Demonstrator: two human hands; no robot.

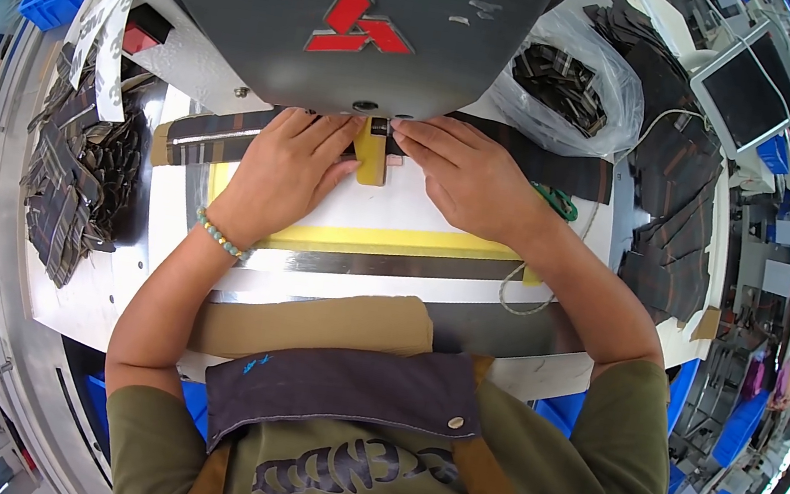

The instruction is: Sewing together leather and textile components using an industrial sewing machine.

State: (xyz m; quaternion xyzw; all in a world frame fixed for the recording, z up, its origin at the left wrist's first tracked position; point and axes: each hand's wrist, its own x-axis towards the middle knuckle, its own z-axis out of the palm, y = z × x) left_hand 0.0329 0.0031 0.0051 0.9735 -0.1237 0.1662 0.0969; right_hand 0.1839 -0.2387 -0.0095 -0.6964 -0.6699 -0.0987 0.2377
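Observation:
A long dark checked fabric strip (pixel 567 170) runs crosswise under the head of a grey sewing machine (pixel 273 38). My left hand (pixel 287 166) lies on the strip left of the needle area, fingers stretched forward and thumb apart. On the other side my right hand (pixel 477 183) rests on the strip, fingers extended toward the presser area. Between the hands stands a yellow guide piece (pixel 369 158). The machine head hides the needle and some of the fingertips. A green-handled tool, probably thread snips (pixel 555 201), lies beside my right wrist.
Piles of dark checked fabric pieces (pixel 87 173) lie at the left, with more fabric pieces (pixel 677 216) at the right. A clear plastic bag (pixel 619 92) of dark pieces stands back right, near a screen (pixel 750 90). Yellow tape (pixel 395 244) crosses the table's near part.

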